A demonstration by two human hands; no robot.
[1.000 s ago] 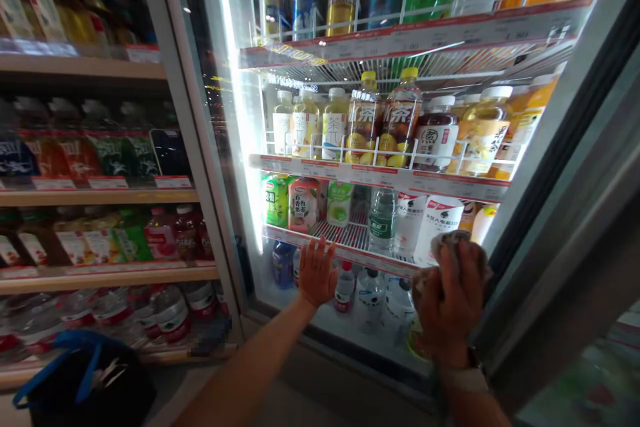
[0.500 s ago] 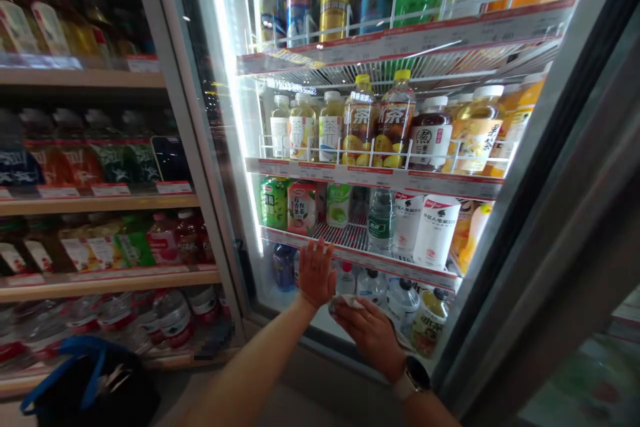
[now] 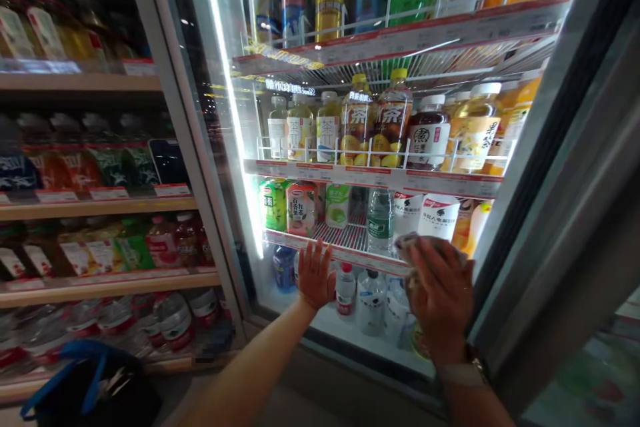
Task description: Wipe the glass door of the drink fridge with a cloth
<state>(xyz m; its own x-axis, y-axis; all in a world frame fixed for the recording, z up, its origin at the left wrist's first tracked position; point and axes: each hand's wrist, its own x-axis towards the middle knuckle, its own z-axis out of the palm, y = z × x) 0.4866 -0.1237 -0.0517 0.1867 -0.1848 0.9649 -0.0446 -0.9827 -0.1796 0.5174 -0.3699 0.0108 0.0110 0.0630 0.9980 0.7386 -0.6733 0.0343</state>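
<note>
My left hand (image 3: 315, 277) lies flat with its fingers spread, seemingly against the glass door (image 3: 320, 317) of a lit drinks cooler. Nothing is in it. To its right, my right hand (image 3: 443, 290) presses a crumpled greyish cloth (image 3: 407, 245) to the same glass, in front of the lower right shelf. Its fingers cover most of the cloth. Behind the glass, near the right hand, are white-labelled bottles (image 3: 439, 213) and a green-labelled water bottle (image 3: 381, 221). A red-capped bottle (image 3: 345, 290) stands behind the glass between my hands.
A dark door frame (image 3: 545, 167) edges the cooler on the right. At the left, wooden shelves (image 3: 100, 205) hold rows of bottles, with a phone-like dark device (image 3: 170, 160) among them. A black bag with blue trim (image 3: 100, 387) sits at the lower left.
My right hand has moved up and to the right across the glass with the cloth, away from my left hand. The left hand stays in nearly the same place.
</note>
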